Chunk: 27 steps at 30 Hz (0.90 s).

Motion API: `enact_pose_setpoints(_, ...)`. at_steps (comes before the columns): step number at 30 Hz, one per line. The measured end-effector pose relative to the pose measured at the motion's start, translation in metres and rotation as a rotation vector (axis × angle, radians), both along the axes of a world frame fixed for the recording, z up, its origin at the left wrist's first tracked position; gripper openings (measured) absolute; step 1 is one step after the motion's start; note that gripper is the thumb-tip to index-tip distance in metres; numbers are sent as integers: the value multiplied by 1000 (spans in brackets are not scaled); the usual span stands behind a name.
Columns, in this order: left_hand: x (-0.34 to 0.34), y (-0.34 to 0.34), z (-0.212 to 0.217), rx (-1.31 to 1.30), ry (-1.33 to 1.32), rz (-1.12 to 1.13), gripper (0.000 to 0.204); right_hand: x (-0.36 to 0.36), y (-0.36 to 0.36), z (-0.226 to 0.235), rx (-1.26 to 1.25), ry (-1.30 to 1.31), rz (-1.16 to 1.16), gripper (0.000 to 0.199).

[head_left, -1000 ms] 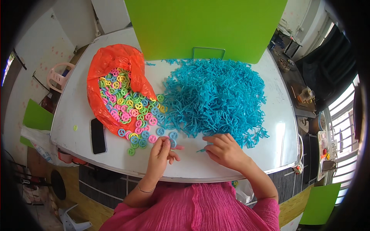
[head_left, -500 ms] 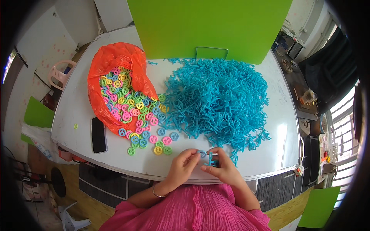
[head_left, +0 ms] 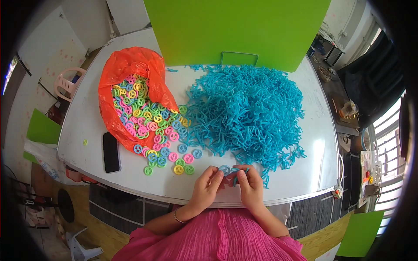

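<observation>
Close to the table's front edge, my left hand (head_left: pixel 205 187) pinches a light blue spoked plastic wheel (head_left: pixel 224 169) between thumb and fingertips. My right hand (head_left: pixel 251 186) has its fingers closed on a small teal branched plastic piece (head_left: pixel 236 170). The piece and the wheel meet between my hands; whether they are joined I cannot make out. Past my right hand rises a large heap of teal branched pieces (head_left: pixel 248 111). Left of it, pink, yellow, green and blue wheels (head_left: pixel 141 117) spill from a red plastic bag (head_left: pixel 130 58), several lying loose near my left hand.
A black phone (head_left: pixel 111 152) lies left of the bag. One yellow-green bit (head_left: pixel 85 142) is near the table's left side. At the back a green panel (head_left: pixel 235 30) stands upright, with a thin metal wire frame (head_left: pixel 239 52) before it, behind the heap.
My right hand has turned and brought the teal piece level against the blue wheel. The wheel has shifted slightly left and up. The heap and bag stay as they were.
</observation>
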<state>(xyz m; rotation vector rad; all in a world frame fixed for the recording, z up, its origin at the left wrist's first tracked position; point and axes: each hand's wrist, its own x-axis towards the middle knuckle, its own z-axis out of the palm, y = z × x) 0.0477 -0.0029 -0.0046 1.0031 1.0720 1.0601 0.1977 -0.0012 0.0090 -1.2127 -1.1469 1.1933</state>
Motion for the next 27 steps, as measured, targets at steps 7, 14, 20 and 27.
enact_pose_setpoints(7, 1, -1, 4, 133, 83, 66, 22, 5, 3, 12, -156, 131, 221, 22)
enact_pose_setpoints(14, -7, 5, 8, -135, -141, -26, 25, 9, 4, -1, 87, -258, 144, 20)
enact_pose_setpoints(20, 1, 0, 10, -224, -213, 13, 25, 5, 5, 8, 159, -398, 98, 18)
enact_pose_setpoints(27, 6, -6, 11, -278, -219, 68, 26, 3, 6, -1, 65, -277, 74, 17)
